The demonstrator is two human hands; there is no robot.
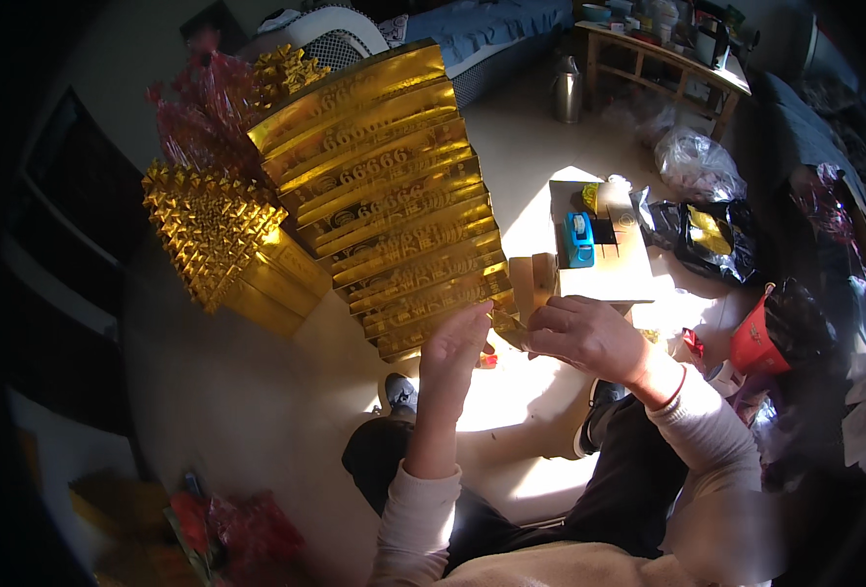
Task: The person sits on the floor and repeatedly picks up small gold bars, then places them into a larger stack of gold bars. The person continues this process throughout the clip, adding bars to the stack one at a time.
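Note:
A large sheet of gold foil paper (411,205), pleated in rows and bearing printed writing, stands before me and slants up to the left. My left hand (456,345) is at its lower right edge, thumb and fingertips close to a small folded gold end; whether it grips the foil is hidden. My right hand (587,334) pinches that folded end from the right, knuckles up. Left of the sheet is a gold foil piece covered in pointed folds (213,227), with smooth gold strips below it.
A low table (605,282) on the right bears a blue tape dispenser (579,241). Beyond are a clear plastic bag (699,165), a black bag (744,238) and a red bucket (759,341). A metal flask (568,94) stands near a wooden table (667,55). Red wrapping (257,524) lies lower left.

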